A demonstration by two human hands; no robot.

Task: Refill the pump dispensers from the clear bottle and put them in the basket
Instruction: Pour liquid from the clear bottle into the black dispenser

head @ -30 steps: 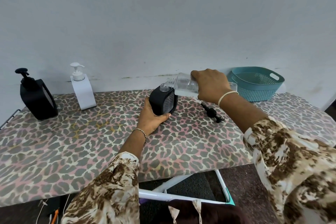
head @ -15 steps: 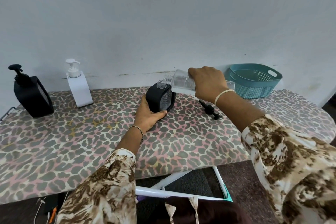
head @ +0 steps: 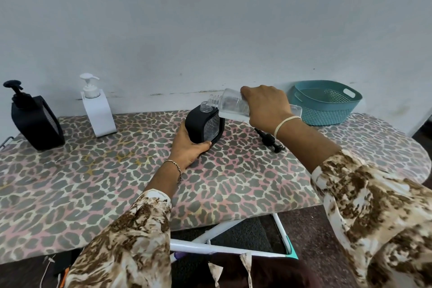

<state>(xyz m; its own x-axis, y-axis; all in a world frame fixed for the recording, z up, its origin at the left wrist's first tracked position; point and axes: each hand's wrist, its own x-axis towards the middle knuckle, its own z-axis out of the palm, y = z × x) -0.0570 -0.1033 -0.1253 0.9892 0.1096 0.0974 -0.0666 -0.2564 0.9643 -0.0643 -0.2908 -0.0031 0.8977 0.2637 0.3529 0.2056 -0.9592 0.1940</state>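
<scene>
My left hand (head: 189, 147) grips the base of a black dispenser (head: 203, 124) that stands with its clear threaded neck uncovered, mid-board. My right hand (head: 266, 107) holds the clear bottle (head: 230, 106) tipped sideways, its mouth just above and to the right of that neck. The black pump head (head: 268, 139) lies loose on the board under my right wrist. A second black dispenser (head: 35, 119) and a white one (head: 98, 112), both with pumps on, stand at the far left. The teal basket (head: 327, 103) sits at the far right.
All of this rests on an ironing board with a leopard-print cover (head: 117, 182), pushed against a pale wall (head: 210, 18). The board's white legs (head: 222, 238) show below its front edge. The rounded right end of the board lies beyond the basket.
The bottle's mouth has lifted slightly away from the dispenser's neck; before, it rested on the opening. The view has shifted a little; both hands keep their grips.
</scene>
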